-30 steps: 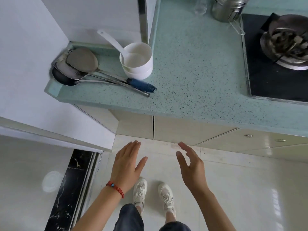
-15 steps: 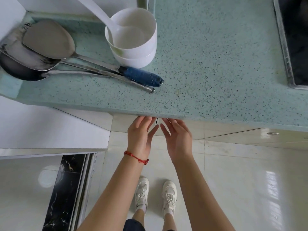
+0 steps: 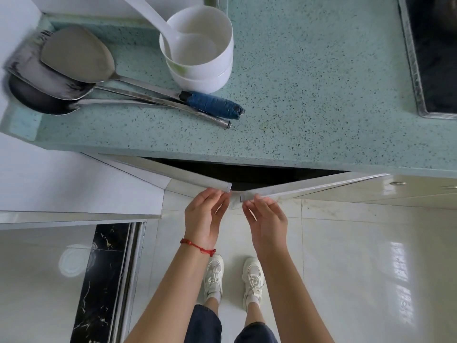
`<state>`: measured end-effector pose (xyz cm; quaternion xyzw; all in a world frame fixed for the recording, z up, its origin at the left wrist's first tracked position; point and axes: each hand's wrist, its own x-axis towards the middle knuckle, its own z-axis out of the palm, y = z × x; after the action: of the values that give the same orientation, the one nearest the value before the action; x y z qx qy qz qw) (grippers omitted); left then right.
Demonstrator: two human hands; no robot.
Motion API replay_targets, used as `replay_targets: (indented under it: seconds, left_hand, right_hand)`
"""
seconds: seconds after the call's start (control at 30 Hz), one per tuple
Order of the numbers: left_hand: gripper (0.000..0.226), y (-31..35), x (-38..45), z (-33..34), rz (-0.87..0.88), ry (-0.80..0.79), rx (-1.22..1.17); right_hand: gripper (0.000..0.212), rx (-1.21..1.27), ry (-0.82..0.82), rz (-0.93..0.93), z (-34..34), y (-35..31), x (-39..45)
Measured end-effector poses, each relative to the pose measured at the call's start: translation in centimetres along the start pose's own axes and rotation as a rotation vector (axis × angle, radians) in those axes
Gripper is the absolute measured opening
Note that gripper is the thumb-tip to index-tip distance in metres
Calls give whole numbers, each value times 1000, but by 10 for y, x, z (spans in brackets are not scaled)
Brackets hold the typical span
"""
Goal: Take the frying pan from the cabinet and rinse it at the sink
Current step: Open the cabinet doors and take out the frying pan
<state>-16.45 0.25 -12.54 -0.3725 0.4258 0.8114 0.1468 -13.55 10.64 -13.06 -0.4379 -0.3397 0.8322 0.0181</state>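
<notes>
Under the green speckled counter, two pale cabinet doors stand partly swung out. My left hand (image 3: 206,214), with a red bracelet at the wrist, grips the free edge of the left cabinet door (image 3: 188,175). My right hand (image 3: 265,217) grips the free edge of the right cabinet door (image 3: 309,185). Between the doors a dark gap (image 3: 249,174) shows the cabinet's inside. No frying pan is in sight; the inside is too dark to make out.
On the counter (image 3: 309,95) lie metal spatulas and a ladle (image 3: 74,68), one with a blue-wrapped handle, beside stacked white bowls (image 3: 200,53) holding a white ladle. A black hob (image 3: 435,58) sits at the right. A white wall corner (image 3: 74,184) juts out left of the doors.
My hands rose from mid-air to the seam between the doors, took hold of the edges, and have pulled both doors outward, opening a dark gap. The view has moved closer to the counter.
</notes>
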Motion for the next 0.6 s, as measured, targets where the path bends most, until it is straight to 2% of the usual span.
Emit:
replay_targets:
  seconds: [0.13, 0.23, 0.37, 0.6]
  left_hand:
    - [7, -13, -25, -37, 46, 115, 204]
    - [11, -18, -39, -65, 107, 188, 372]
    - [24, -18, -55, -91, 173, 239, 505]
    - [27, -12, -84, -146, 285, 301, 651]
  right_hand:
    - [28, -276, 169, -57, -25, 9, -23]
    - [31, -417, 235, -97, -46, 14, -40]
    - [28, -551, 249, -142, -76, 13, -61]
    - [17, -622, 247, -169, -131, 5, -88]
